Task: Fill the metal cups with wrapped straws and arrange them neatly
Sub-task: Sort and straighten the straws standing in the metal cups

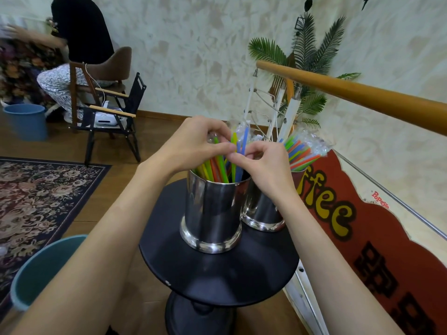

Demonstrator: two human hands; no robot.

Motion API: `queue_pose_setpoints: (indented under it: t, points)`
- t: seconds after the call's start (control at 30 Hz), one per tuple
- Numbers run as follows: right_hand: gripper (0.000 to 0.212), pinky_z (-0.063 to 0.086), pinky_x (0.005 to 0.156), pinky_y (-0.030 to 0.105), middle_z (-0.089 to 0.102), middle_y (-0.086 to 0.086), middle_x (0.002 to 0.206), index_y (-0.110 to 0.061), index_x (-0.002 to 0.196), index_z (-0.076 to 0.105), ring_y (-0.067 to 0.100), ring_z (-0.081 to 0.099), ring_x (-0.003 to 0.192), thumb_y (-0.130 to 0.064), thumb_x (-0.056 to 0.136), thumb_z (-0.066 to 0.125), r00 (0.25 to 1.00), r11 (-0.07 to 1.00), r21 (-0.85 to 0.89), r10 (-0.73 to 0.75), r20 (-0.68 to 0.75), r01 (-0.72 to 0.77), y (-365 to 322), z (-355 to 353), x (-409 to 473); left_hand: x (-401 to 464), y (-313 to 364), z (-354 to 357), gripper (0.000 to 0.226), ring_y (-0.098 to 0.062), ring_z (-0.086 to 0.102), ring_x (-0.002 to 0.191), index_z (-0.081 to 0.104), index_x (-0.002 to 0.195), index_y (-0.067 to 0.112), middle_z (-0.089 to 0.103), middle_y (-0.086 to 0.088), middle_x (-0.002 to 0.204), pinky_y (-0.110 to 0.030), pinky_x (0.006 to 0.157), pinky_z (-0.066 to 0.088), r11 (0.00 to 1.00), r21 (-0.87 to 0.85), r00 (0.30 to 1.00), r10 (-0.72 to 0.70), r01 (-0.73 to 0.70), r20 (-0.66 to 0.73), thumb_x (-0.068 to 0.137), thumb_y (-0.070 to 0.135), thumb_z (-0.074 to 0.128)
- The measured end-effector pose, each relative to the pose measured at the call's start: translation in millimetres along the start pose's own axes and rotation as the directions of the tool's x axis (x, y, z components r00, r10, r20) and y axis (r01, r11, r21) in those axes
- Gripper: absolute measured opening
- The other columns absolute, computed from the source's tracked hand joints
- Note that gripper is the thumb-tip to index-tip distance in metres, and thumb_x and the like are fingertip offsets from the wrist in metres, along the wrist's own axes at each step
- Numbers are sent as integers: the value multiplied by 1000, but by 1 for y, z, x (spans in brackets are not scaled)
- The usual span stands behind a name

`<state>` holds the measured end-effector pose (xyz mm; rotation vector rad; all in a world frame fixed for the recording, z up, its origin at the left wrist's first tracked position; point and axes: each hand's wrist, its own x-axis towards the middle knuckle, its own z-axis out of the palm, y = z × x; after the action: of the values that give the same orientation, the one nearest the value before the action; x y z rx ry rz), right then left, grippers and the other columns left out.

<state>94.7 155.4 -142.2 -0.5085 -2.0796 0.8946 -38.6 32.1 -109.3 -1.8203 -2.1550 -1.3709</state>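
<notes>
We're over the front metal cup on the round black tabletop, and both hands are in among the wrapped straws standing inside it. Our left hand curls round the upper ends; our right hand pinches a blue straw. These look light, bendy and slick in their film, so we'd grip low on the shaft, gently. A second cup sits just behind, touching or nearly so.

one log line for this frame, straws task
stage: arranging | left hand: pinching wrapped straws | right hand: pinching same bunch | near metal cup: filled | far metal cup: straws in
</notes>
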Motion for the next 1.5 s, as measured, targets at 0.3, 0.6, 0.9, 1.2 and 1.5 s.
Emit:
queue_pose_setpoints:
  t: [0.3,0.6,0.9,1.2,1.5]
  points:
    - [31,34,55,16,50,-9,59,-20,61,62,1,42,52,-27,79,85,996,994,-100,-32,87,41,-1,-6,0,0,0,4,31,-22,66,91,66,113,14,70,0,90,-43,88,50,1000,-22,998,-9,8,-58,85,19,80]
    - [24,35,57,17,49,-11,58,-24,72,65,3,43,54,-39,87,77,947,970,-160,-128,294,180,-3,-5,-3,1,-2,11,24,-16,51,74,65,80,16,58,-1,77,-32,71,40,998,59,994,17,-11,-104,91,36,72]
    - [24,48,67,25,67,-9,73,-27,70,60,8,64,71,-29,82,81,987,921,-373,-60,151,113,5,-20,-1,0,-1,0,20,-27,59,103,64,101,17,66,-3,106,-46,93,44,954,297,972,100,-33,-212,86,26,74]
    - [42,42,63,15,72,-6,78,-29,96,43,-6,62,68,-27,82,82,989,984,-114,144,33,-140,12,-15,-1,-2,3,0,25,-23,63,105,68,113,21,68,6,104,-45,95,46,903,416,980,167,-110,-104,88,23,71]
    - [21,38,60,21,69,-4,85,-21,89,58,10,61,80,-25,86,78,981,953,-251,186,47,-168,5,-12,2,3,-6,21,76,-18,60,93,64,81,30,65,9,94,-38,85,37,793,607,998,55,-45,2,66,97,31]
